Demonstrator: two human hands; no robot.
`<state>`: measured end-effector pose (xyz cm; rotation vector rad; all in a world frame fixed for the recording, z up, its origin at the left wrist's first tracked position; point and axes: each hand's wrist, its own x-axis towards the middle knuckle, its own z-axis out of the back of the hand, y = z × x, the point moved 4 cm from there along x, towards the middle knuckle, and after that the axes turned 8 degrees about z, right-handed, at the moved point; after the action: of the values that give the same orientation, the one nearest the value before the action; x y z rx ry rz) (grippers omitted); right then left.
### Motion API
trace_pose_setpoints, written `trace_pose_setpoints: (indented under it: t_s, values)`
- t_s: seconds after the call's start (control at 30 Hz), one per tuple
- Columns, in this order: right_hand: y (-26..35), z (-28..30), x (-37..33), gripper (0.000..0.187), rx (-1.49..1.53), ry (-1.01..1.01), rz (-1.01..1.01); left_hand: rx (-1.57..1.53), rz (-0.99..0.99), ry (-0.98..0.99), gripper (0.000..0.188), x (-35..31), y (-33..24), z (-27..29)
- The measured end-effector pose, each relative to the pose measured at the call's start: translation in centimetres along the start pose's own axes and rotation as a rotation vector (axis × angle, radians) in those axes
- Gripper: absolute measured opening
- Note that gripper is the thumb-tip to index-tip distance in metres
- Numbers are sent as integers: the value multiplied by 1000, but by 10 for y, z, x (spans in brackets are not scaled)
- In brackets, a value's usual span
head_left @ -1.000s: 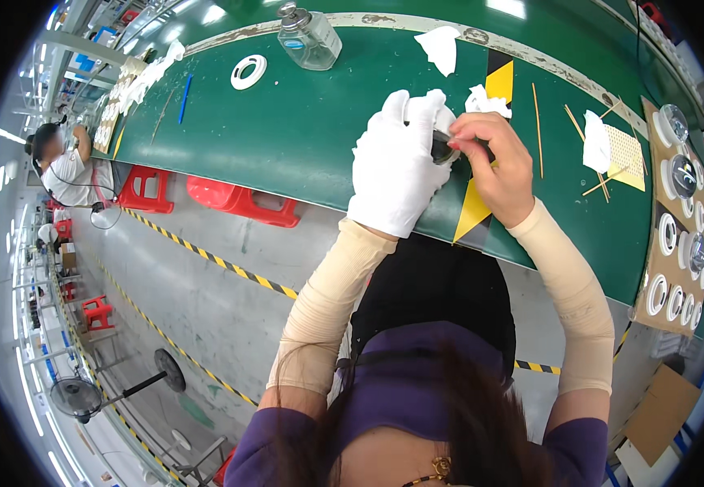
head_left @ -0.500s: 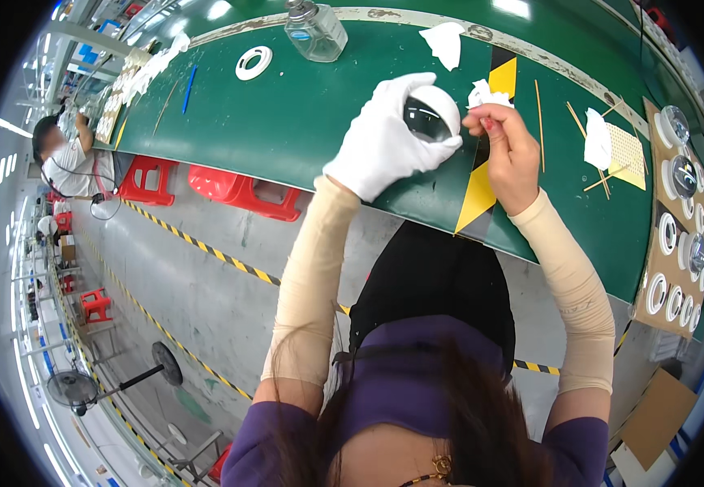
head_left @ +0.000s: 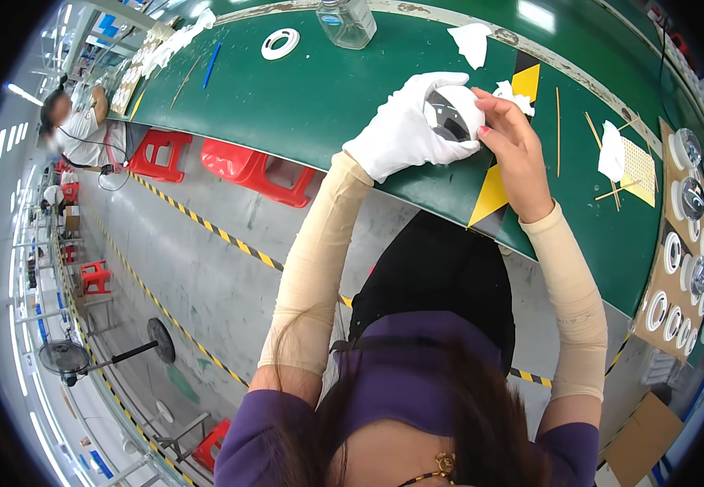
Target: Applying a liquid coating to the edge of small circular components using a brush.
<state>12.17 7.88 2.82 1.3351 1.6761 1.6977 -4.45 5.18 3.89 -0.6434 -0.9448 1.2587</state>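
From far off, I see a long, flat green counter [head_left: 303,105]. At its right end lies a brown cardboard board [head_left: 660,281] with white rings and clear round domes on it. Black and yellow striped tape [head_left: 491,191] runs from the near edge of the counter toward the far edge.

Two hands are up over the counter, by the near edge. The left hand [head_left: 404,126], in a white cloth glove, is curled around a clear, shiny dome with a white rim [head_left: 449,118] and has hold of it. The right hand [head_left: 522,146] is bare. Its thumb and pointing finger are a bit apart, and their tips touch the right side of the rim. I can't tell if they grip it. The dome is just left of the tape.

By the far edge is a see-through jar [head_left: 350,24]. Close to the right end lies a pale yellow dotted sheet [head_left: 639,170] with a crumpled white tissue [head_left: 611,152] on its left part. Left of the jar sits a flat white ring [head_left: 280,55]. A thin blue stick [head_left: 212,66] lies toward the left end.
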Motion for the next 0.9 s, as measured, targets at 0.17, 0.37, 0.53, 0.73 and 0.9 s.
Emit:
trace_pose_setpoints:
  t_s: [0.17,0.37,0.53,0.73,0.9]
  values:
    - [-4,0,-3,32,84,0,-27,-125,68,13,76,-1,1,2]
    - [-3,-4,-3,35,101,-24,-37,-104,36,14,78,-1,4,-2]
    - [1,-10,-2,34,72,-59,-50,-105,4,-41,76,-5,0,-3]
    - [3,-14,-2,30,60,-90,-57,-24,-37,-117,76,-8,-1,-2]
    - [4,-13,-1,29,20,-91,-64,5,-51,-139,75,-8,-2,-2]
